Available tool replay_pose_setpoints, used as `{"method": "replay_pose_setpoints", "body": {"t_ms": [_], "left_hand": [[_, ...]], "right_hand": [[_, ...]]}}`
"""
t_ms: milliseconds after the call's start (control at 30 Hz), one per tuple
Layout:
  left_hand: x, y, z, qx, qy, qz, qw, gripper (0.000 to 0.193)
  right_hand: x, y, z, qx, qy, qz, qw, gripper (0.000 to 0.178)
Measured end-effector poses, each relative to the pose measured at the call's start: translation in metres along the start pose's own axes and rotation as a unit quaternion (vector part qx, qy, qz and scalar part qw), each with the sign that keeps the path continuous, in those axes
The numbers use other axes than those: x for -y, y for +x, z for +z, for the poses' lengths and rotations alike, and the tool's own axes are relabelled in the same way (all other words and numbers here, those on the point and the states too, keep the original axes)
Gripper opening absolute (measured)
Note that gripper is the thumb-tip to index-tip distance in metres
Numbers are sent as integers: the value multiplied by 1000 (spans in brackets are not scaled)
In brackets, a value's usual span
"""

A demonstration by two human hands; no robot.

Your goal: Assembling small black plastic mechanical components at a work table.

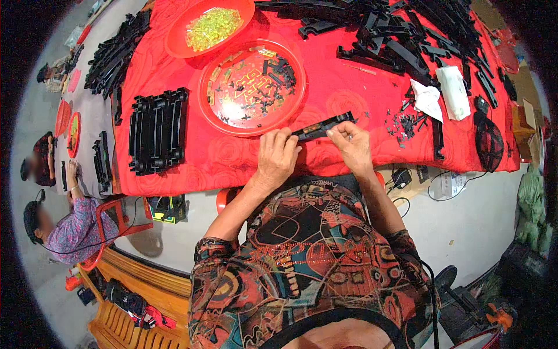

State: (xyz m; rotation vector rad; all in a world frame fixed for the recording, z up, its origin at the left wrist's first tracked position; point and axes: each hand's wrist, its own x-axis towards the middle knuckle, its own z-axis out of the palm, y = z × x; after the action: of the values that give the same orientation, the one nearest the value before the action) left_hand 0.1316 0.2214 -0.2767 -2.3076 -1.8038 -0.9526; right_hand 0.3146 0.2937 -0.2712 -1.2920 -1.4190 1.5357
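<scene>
Centrally in frame, we hold black strip [317,129]: left hand [279,153], fingers pressed together, apparently bracing its left end; right hand [354,146], thumb and forefinger pinching its right part, seemingly for finer control. Red tray [203,96], upper centre, presumably set near for reach.

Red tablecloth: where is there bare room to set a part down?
Free: below the round tray, between the stacked black parts and left hand; above the right hand, between tray and black pile. Crowded: upper right, and around the small black pieces.
</scene>
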Motion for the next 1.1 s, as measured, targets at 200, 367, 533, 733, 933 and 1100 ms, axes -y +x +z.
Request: {"method": "replay_pose_setpoints", "body": {"t_ms": [200, 367, 533, 733, 933, 1100], "left_hand": [[10, -4, 15, 24, 35, -4, 999, 31], [15, -9, 21, 25, -40, -21, 999, 22], [14, -6, 17, 29, -96, -38, 994, 18], [14, -8, 19, 44, -67, -23, 997, 18], [13, -8, 19, 70, 0, 6, 998, 31], [12, -4, 18, 99, 26, 14, 995, 35]], "right_hand": [[-1, 20, 10, -19, -218, -45, 975, 20], [10, 21, 13, -14, -256, -13, 966, 24], [7, 19, 15, -22, -301, -9, 953, 24], [2, 15, 22, -57, -369, -78, 924, 24], [2, 13, 27, -77, -396, -92, 910, 20], [-1, 12, 26, -86, -388, -95, 913, 21]]}}
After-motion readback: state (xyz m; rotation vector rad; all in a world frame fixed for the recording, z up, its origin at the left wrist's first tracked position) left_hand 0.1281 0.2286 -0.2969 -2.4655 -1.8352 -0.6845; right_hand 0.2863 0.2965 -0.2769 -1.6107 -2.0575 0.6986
